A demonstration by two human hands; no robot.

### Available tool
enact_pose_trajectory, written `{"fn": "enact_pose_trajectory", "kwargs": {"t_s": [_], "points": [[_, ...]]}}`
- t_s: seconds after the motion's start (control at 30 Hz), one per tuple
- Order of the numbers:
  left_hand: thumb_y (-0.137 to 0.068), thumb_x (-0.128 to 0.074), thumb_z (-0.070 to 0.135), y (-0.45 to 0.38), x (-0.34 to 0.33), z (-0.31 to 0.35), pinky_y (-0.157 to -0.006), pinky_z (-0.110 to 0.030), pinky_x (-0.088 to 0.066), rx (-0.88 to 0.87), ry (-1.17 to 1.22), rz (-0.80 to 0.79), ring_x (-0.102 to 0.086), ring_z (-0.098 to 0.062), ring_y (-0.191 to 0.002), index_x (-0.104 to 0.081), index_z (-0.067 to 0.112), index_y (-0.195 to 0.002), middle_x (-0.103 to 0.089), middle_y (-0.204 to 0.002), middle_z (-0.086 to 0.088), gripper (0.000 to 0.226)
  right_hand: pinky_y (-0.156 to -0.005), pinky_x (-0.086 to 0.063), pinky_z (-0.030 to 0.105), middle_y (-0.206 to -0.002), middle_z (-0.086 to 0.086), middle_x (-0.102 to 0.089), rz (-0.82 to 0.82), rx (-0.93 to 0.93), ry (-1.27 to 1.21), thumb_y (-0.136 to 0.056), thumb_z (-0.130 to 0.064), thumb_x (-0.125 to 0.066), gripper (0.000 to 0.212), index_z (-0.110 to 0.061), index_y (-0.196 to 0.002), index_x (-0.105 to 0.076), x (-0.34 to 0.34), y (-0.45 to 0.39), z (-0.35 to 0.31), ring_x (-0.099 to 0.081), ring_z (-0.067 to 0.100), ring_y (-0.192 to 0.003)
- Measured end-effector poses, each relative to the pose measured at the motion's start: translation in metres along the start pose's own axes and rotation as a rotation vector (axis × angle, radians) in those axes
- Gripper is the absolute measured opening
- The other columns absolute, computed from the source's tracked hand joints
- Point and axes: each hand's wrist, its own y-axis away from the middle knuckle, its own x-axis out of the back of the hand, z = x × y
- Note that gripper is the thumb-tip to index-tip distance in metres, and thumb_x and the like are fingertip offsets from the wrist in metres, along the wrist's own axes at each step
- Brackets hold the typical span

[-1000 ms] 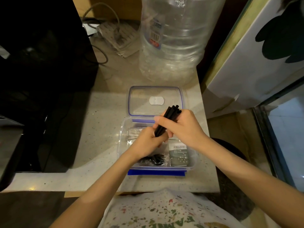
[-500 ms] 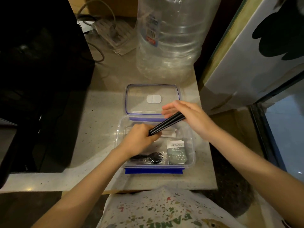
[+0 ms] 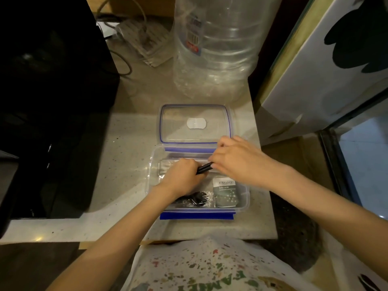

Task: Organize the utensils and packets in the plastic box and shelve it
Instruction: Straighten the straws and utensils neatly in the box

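Now both hands lower black sticks [image 3: 204,168] into the plastic box [image 3: 243,198] near the desk's front edge: left hand [image 3: 182,179] grips one end, right hand [image 3: 235,159] pinches the other. Laid crooked, they could jam the lid [image 3: 195,122].

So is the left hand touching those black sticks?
Touching. The head view shows the left hand gripping the black sticks, which emerge from its fist inside the box.
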Motion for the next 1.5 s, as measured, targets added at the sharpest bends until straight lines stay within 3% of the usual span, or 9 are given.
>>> {"fn": "enact_pose_trajectory", "kwargs": {"t_s": [0.17, 0.33, 0.43, 0.5, 0.67, 0.87, 1.1, 1.27, 1.5], "points": [[-0.084, -0.047, 0.036, 0.000, -0.005, -0.003, -0.064, -0.038, -0.049, 0.034, -0.044, -0.058, -0.061, -0.031, -0.076, -0.062, 0.005, -0.077, -0.068, -0.079, -0.015, 0.035, -0.063, -0.043, 0.027, -0.062, -0.002, -0.066, -0.003, 0.027, 0.395, -0.062, -0.015, -0.075, 0.015, -0.014, -0.074, -0.067, -0.028, -0.007, -0.020, -0.057, 0.018, -0.074], [-0.088, -0.049, 0.028, 0.005, -0.004, -0.003, -0.064, -0.037, -0.045, 0.007, -0.087, -0.102, -0.060, -0.030, -0.077, -0.061, 0.004, -0.082, -0.066, -0.084, -0.015, 0.028, -0.048, -0.044, 0.025, -0.054, -0.001, -0.062, 0.011, 0.005, 0.261, -0.043, -0.007, -0.082, 0.026, -0.013, -0.061, -0.064, -0.035, -0.006, -0.025, -0.058, 0.016, -0.059], [-0.087, -0.053, 0.027, 0.009, 0.001, -0.006, -0.066, -0.040, -0.049, -0.050, -0.085, -0.125, -0.060, -0.029, -0.075, -0.061, 0.004, -0.083, -0.066, -0.082, -0.014, 0.025, -0.054, -0.048, 0.029, -0.076, 0.007, -0.067, -0.045, -0.062, 0.137, -0.064, -0.001, -0.074, 0.020, -0.006, -0.080, -0.065, -0.038, -0.004, -0.026, -0.061, 0.023, -0.078], [-0.086, -0.055, 0.023, 0.011, 0.003, -0.010, -0.066, -0.042, -0.050, -0.093, -0.101, -0.092, -0.061, -0.028, -0.073, -0.061, 0.005, -0.083, -0.067, -0.081, -0.013, 0.020, -0.052, -0.047, 0.029, -0.076, 0.009, -0.067, -0.033, -0.105, 0.100, -0.061, 0.000, -0.077, 0.023, -0.005, -0.079, -0.065, -0.036, -0.003, -0.027, -0.062, 0.024, -0.077], [-0.082, -0.054, 0.013, 0.015, 0.005, -0.021, -0.069, -0.043, -0.051, -0.169, -0.099, -0.023, -0.062, -0.025, -0.076, -0.066, 0.009, -0.093, -0.068, -0.086, -0.010, 0.017, -0.084, -0.045, 0.035, -0.117, 0.013, -0.059, -0.147, -0.137, 0.093, -0.087, 0.004, -0.046, 0.029, -0.002, -0.115, -0.050, -0.041, -0.008, -0.030, -0.048, 0.029, -0.112], [-0.089, -0.052, 0.022, 0.020, 0.006, -0.014, -0.066, -0.038, -0.051, -0.191, -0.258, 0.048, -0.061, -0.029, -0.082, -0.066, 0.012, -0.100, -0.062, -0.091, -0.008, 0.021, -0.079, -0.047, 0.034, -0.119, 0.012, -0.059, -0.153, -0.185, 0.087, -0.089, 0.002, -0.047, 0.028, -0.004, -0.116, -0.051, -0.041, -0.009, -0.033, -0.050, 0.027, -0.112], [-0.083, -0.056, 0.011, 0.017, 0.005, -0.015, -0.070, -0.039, -0.049, -0.175, -0.153, -0.046, -0.061, -0.029, -0.080, -0.070, 0.012, -0.099, -0.065, -0.089, -0.012, 0.021, -0.074, -0.045, 0.032, -0.114, 0.009, -0.057, -0.074, -0.199, -0.068, -0.092, -0.007, -0.047, 0.024, -0.007, -0.113, -0.057, -0.041, -0.008, -0.032, -0.054, 0.024, -0.104], [-0.090, -0.049, 0.020, 0.018, 0.002, -0.009, -0.065, -0.028, -0.039, -0.137, -0.344, -0.002, -0.059, -0.026, -0.096, -0.064, 0.019, -0.112, -0.059, -0.105, -0.007, 0.027, -0.078, -0.051, 0.038, -0.105, 0.006, -0.059, 0.019, -0.117, -0.149, -0.094, -0.016, -0.046, 0.022, -0.011, -0.112, -0.060, -0.050, -0.009, -0.031, -0.058, 0.024, -0.094], [-0.087, -0.055, 0.029, 0.027, 0.013, -0.011, -0.075, -0.039, -0.051, -0.120, -0.258, -0.002, -0.059, -0.024, -0.092, -0.068, 0.016, -0.100, -0.060, -0.103, -0.006, 0.023, -0.073, -0.051, 0.034, -0.097, 0.004, -0.061, 0.042, -0.113, -0.175, -0.090, -0.012, -0.053, 0.019, -0.012, -0.106, -0.065, -0.053, -0.011, -0.031, -0.059, 0.021, -0.088]]}}
